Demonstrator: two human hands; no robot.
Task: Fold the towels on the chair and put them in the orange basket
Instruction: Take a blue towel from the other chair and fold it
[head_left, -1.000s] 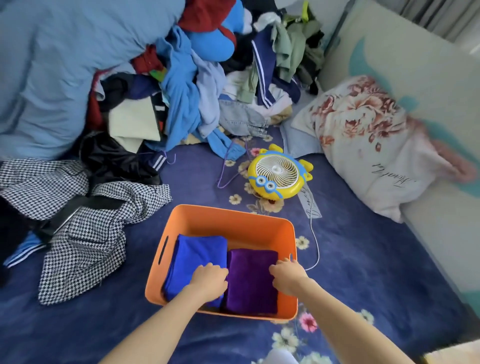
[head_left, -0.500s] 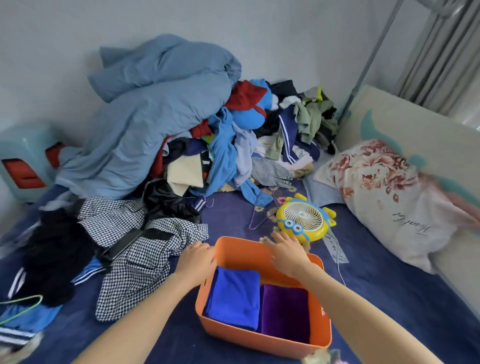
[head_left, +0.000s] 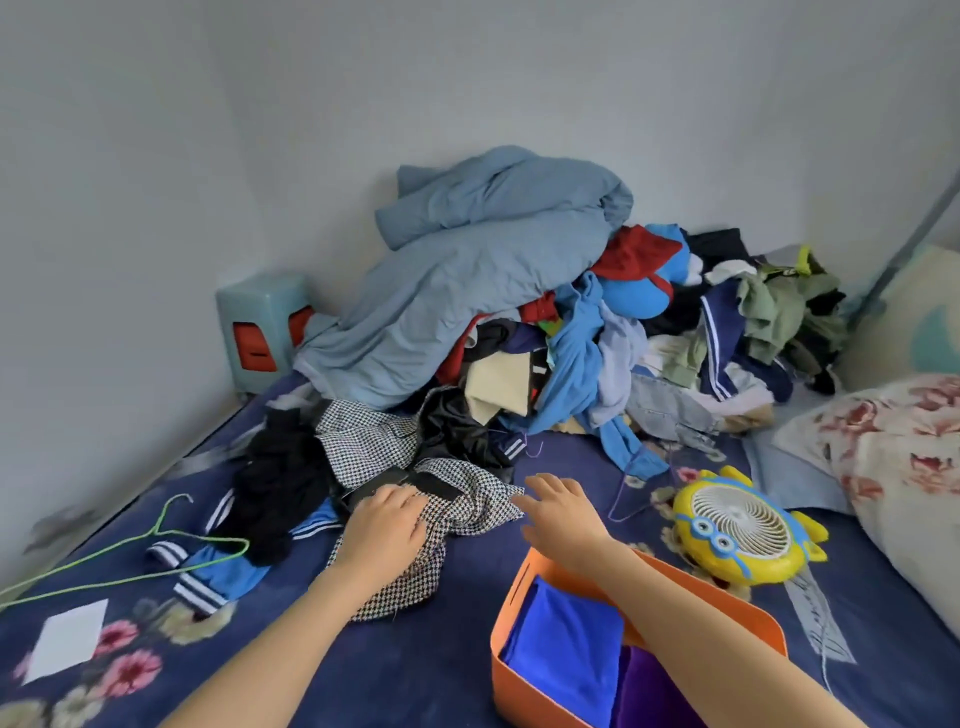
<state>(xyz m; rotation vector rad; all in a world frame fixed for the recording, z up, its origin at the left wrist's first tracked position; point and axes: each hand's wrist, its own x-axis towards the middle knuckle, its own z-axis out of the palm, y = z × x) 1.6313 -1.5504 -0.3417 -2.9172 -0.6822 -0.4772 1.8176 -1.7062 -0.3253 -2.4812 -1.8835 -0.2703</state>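
The orange basket (head_left: 511, 670) sits at the lower right on the dark blue floral bedspread. Inside it lie a folded blue towel (head_left: 563, 649) and, to its right, a folded purple towel (head_left: 654, 696). My left hand (head_left: 384, 525) rests with relaxed fingers on a black-and-white houndstooth garment (head_left: 457, 493), left of the basket. My right hand (head_left: 563, 512) hovers beyond the basket's far rim, fingers spread, holding nothing; its forearm crosses over the basket. No chair is in view.
A big heap of clothes under a blue-grey duvet (head_left: 467, 270) fills the back. A yellow round fan (head_left: 740, 530) lies right of the basket, beside a floral pillow (head_left: 893, 467). A green hanger (head_left: 156, 540), a white paper (head_left: 67, 639) and a teal stool (head_left: 260, 327) are at left.
Both hands left the folded towels in the basket and moved forward and left past its rim. The left hand now lies on the houndstooth garment. The view tilted upward.
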